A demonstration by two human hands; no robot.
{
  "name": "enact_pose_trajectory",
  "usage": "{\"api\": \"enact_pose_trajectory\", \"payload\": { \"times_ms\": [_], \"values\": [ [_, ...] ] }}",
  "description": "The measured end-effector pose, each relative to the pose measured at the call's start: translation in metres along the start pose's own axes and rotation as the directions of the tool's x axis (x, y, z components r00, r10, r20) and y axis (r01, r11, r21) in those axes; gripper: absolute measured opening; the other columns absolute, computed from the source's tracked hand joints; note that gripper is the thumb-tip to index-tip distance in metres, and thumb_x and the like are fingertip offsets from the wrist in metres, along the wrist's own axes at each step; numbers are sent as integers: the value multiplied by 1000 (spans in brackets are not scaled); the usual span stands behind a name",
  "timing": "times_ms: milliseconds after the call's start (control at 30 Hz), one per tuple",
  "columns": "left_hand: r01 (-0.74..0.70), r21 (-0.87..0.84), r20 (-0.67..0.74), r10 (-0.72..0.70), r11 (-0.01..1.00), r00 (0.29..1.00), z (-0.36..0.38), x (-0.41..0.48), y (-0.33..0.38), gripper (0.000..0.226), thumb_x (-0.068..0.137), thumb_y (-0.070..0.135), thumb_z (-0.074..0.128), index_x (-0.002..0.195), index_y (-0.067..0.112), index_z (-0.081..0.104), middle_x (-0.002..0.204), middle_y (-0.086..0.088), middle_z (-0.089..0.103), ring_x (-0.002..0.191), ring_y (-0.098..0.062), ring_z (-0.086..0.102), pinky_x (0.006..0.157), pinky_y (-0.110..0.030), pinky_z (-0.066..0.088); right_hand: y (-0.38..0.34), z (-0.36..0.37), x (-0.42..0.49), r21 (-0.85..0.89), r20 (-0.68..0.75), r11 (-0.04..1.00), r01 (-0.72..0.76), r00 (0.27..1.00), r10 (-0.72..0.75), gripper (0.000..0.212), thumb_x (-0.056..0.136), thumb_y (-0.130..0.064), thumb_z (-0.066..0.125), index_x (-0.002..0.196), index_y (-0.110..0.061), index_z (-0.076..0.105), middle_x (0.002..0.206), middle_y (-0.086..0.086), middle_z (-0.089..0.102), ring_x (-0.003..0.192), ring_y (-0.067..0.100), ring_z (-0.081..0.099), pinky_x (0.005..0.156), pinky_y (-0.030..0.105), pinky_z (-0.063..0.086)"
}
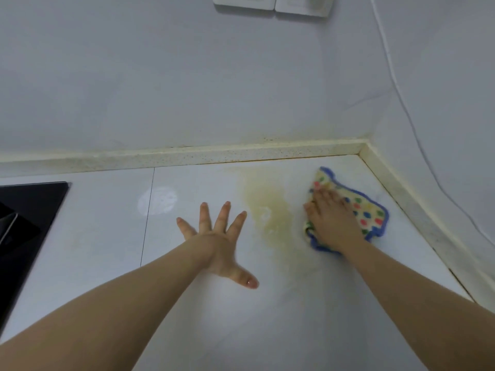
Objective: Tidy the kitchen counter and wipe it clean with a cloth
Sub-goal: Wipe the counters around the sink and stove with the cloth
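1. Blue-edged cream cloth (pixel 372 212) with coloured dots lies bunched on the pale counter (pixel 294 317), in the far right corner; it sits near the speckled upstand (pixel 187 155) but apart from it.
2. Just left of the cloth a yellowish stain (pixel 270 207) runs from the back upstand toward the near edge; it lies between the cloth and the left hand (pixel 217 236).
3. Further left a whitish round patch (pixel 158 203) sits across a joint line in the counter; a black glass hob (pixel 24 215) fills the left edge, well apart from both hands.
4. Above, white wall sockets (pixel 273 4) show at the top of the grey wall; a white cable (pixel 393 73) trails down the right side.
5. The right hand (pixel 333 218) lies flat on the cloth, fingers straight and close together, pressing down on its left part; nothing is pinched.
6. The left hand is splayed wide, thumb nearest the viewer, holding nothing; it is over bare counter just left of the stain; whether it touches the surface cannot be told.
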State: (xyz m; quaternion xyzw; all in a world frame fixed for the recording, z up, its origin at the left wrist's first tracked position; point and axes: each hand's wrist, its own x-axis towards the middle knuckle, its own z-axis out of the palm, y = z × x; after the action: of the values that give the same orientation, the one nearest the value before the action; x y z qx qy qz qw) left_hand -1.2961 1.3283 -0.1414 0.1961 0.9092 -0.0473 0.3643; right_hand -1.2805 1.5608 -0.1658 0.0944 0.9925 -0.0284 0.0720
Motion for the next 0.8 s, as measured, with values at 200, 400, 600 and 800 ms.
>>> {"api": "enact_pose_trajectory", "payload": {
  "times_ms": [200, 400, 600, 800],
  "values": [
    [-31, -35, -14, 30, 999, 999, 0, -3, -4, 136, 54, 80, 63, 138, 36, -35, 143, 4, -47, 127, -41, -44, 100, -75, -11, -44, 15, -43, 31, 14, 961, 274, 962, -274, 97, 69, -67, -24, 152, -22, 1, 160, -6, 2, 147, 11, -3, 118, 29, -6],
    [-55, -107, -95, 45, 993, 994, 3, -5, -7, 144, 52, 75, 70, 136, 32, -39, 149, 8, -39, 132, -38, -40, 101, -72, -13, -22, 11, -33, 166, -14, 931, -325, 943, 332, 65, 98, -48, 11, 152, -11, 4, 160, 6, 6, 148, 22, 5, 120, 38, 1],
    [-40, -42, -74, 37, 998, 997, 0, -9, -13, 145, 53, 75, 69, 139, 25, -36, 150, 8, -36, 136, -33, -36, 107, -67, -9, -96, 33, -76, 91, -73, 995, -48, 996, 55, 97, 72, -60, -28, 151, -11, 1, 160, 6, 4, 148, 21, 4, 119, 34, -2],
    [82, 3, -98, -81, 997, 992, 4, -14, -49, 143, 51, 84, 60, 141, 23, -33, 150, 1, -38, 137, -33, -34, 108, -68, -6, -57, 10, -45, 171, -8, 917, -360, 930, 366, 65, 99, -46, 11, 151, -9, -1, 160, 7, 0, 148, 22, 0, 120, 38, -1]
  ]
}}
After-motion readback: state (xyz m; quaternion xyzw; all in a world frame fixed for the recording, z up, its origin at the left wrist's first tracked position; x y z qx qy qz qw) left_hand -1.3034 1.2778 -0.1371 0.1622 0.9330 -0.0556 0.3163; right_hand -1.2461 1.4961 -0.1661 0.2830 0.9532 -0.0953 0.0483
